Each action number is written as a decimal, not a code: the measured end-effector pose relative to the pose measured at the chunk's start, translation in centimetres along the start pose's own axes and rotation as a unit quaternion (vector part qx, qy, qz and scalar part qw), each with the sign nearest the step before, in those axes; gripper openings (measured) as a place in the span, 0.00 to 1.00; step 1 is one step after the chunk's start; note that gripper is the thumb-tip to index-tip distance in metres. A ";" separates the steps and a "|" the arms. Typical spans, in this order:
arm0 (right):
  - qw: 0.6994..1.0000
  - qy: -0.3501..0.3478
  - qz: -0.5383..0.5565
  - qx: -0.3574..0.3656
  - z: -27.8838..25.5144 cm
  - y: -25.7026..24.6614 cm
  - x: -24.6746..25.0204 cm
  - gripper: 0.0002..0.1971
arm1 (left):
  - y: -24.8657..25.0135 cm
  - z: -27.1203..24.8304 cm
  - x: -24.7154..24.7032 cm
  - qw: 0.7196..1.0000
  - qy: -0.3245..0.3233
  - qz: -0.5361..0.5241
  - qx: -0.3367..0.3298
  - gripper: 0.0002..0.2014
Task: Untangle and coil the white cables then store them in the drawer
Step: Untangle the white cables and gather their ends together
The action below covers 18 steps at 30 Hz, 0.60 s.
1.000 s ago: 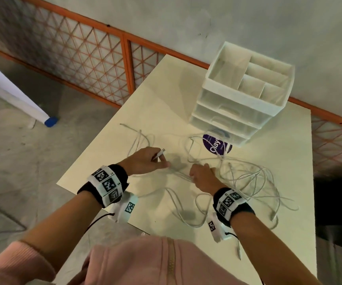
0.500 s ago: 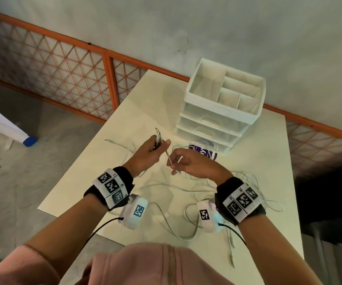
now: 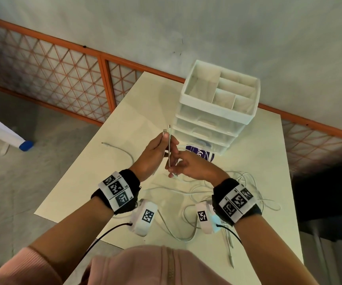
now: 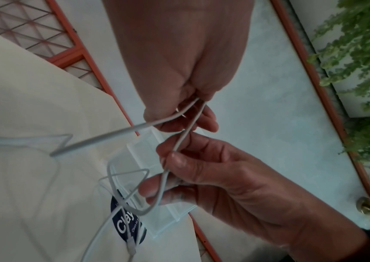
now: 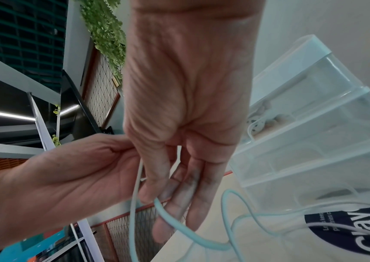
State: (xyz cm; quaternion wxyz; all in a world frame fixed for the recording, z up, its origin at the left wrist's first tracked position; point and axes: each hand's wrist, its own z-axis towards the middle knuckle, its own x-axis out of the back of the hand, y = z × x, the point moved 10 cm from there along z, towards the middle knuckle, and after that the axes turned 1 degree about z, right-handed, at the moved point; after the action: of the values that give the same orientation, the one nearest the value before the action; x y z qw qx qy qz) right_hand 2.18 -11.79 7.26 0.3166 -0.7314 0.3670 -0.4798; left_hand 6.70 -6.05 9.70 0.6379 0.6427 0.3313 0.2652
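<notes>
At the far left of the head view, a white tube with a blue cap point(image 3: 25, 145) lies on the grey floor, and an orange-framed lattice fence point(image 3: 67, 79) runs along the wall behind.

Left of centre, your left hand point(image 3: 155, 153) is raised above the cream rectangular worktop point(image 3: 264, 182). Its fingers are curled, pinching two strands of a thin white cable point(image 3: 169, 149) so that both plug ends stick up side by side just above the fingertips. In the left wrist view the two strands come out of that pinch point(image 4: 193, 113); one runs off to the left of the frame, the other drops to your other hand.

Just right of it, at the middle of the frame, your right hand point(image 3: 190, 165) sits a little lower, thumb and forefinger pinching the same cable below the left hand's grip. From there the cable bends into a loop and trails down to the worktop.

The remaining loose white cables point(image 3: 246, 190) lie tangled on the worktop at the lower right of the head view, under and beyond your right wrist, with one strand point(image 3: 120, 149) reaching out to the left.

Upper right of centre stands the translucent white plastic drawer unit point(image 3: 215, 112), its drawers closed and an open divided tray on top. A round dark-blue sticker point(image 3: 200, 154) lies at its foot.
</notes>
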 end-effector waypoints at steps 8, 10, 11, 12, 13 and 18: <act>0.999 0.006 0.047 -0.008 -0.1 -0.5 0.3 0.06 | 1.1 -0.2 -1.1 0.999 -0.033 -0.041 -0.003 0.19; 0.997 -0.004 0.070 -0.011 -0.3 -0.5 0.3 0.03 | 1.6 -0.4 -1.2 0.999 -0.037 -0.040 -0.006 0.19; 0.997 -0.009 0.081 -0.011 -0.4 -0.5 0.3 0.08 | 1.8 -0.4 -1.2 0.998 -0.040 -0.045 -0.006 0.19; 0.996 -0.016 0.089 -0.014 -0.5 -0.4 0.2 0.11 | 2.0 -0.5 -1.3 0.998 -0.045 -0.050 -0.007 0.19; 0.996 -0.023 0.090 -0.014 -0.6 -0.5 0.1 0.12 | 2.1 -0.6 -1.4 0.997 -0.051 -0.054 -0.008 0.18; 0.994 -0.069 0.083 0.003 -0.9 -1.2 -0.8 0.04 | 2.4 -1.0 -2.2 0.995 -0.064 -0.076 0.005 0.19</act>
State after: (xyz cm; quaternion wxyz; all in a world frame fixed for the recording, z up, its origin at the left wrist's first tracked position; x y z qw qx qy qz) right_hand 1.44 -10.52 8.17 0.3821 -0.7289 0.4024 -0.4008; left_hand 4.78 -6.98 12.33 0.6729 0.6346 0.3389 0.1721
